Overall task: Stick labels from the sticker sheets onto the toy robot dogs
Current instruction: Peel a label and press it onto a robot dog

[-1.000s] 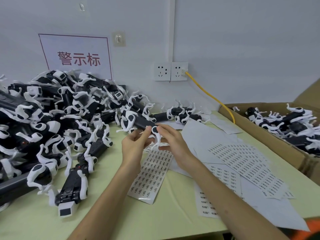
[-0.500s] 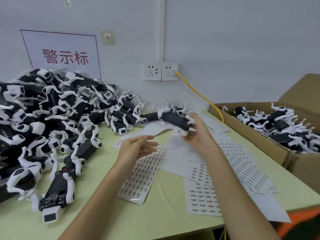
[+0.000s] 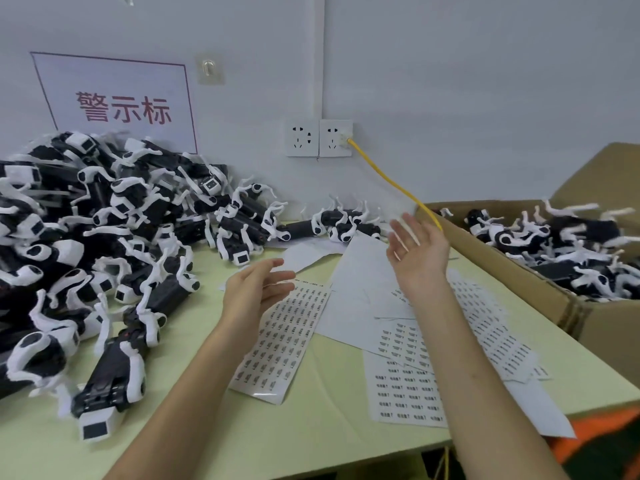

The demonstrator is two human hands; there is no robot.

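Observation:
A big heap of black-and-white toy robot dogs (image 3: pixel 104 244) fills the table's left side. More dogs, one blurred (image 3: pixel 575 223), lie in the cardboard box (image 3: pixel 519 271) at the right. Sticker sheets lie in the middle: one long sheet (image 3: pixel 284 341) under my left hand, others (image 3: pixel 408 386) beneath my right forearm. My left hand (image 3: pixel 256 289) hovers above the long sheet with relaxed fingers, holding nothing. My right hand (image 3: pixel 415 251) is raised, palm up and empty, fingers spread toward the box.
The pale green table (image 3: pixel 242 438) ends at a near edge low in view. A yellow cable (image 3: pixel 391 181) runs from the wall sockets (image 3: pixel 318 138) down past the box's corner. A sign with red characters (image 3: pixel 121 105) hangs on the wall behind the heap.
My right hand carried a toy dog rightward and let it go toward the box; it is now empty and open. My left hand released the dog and stayed above the sheet.

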